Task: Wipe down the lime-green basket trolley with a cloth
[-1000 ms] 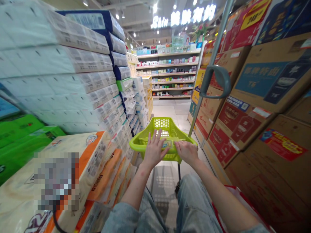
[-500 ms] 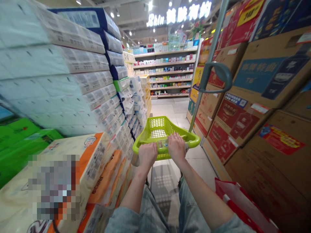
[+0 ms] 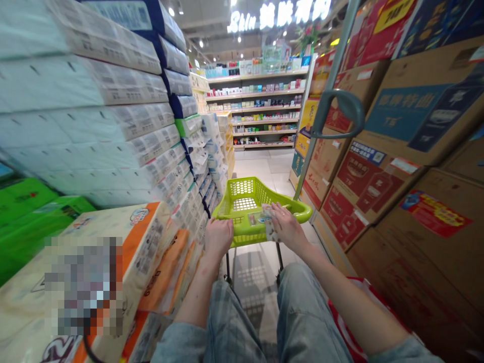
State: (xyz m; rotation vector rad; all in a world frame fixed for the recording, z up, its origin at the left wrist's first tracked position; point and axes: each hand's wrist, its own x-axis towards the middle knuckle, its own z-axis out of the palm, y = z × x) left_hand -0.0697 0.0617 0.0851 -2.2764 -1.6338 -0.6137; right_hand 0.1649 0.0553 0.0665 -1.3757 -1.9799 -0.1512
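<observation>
A lime-green plastic shopping cart basket [image 3: 245, 199] stands in front of me in a store aisle. My left hand [image 3: 218, 235] is curled round the near left rim of the basket. My right hand [image 3: 284, 225] rests on the near right rim, fingers closed over the handle and a small printed label or packet that I cannot make out. The basket looks empty inside. My knees in grey jeans [image 3: 260, 317] show below.
Stacked packs of tissue paper [image 3: 113, 126] wall the left side, orange-and-cream packs [image 3: 147, 252] lowest. Cardboard cartons [image 3: 397, 166] rise on the right, with a grey metal pole and loop handle [image 3: 336, 108] before them. Tiled aisle floor [image 3: 264, 169] leads to far shelves [image 3: 264, 106].
My left hand went from open fingers over the basket to gripping the left rim. The cart has rolled slightly forward and to the right along the aisle.
</observation>
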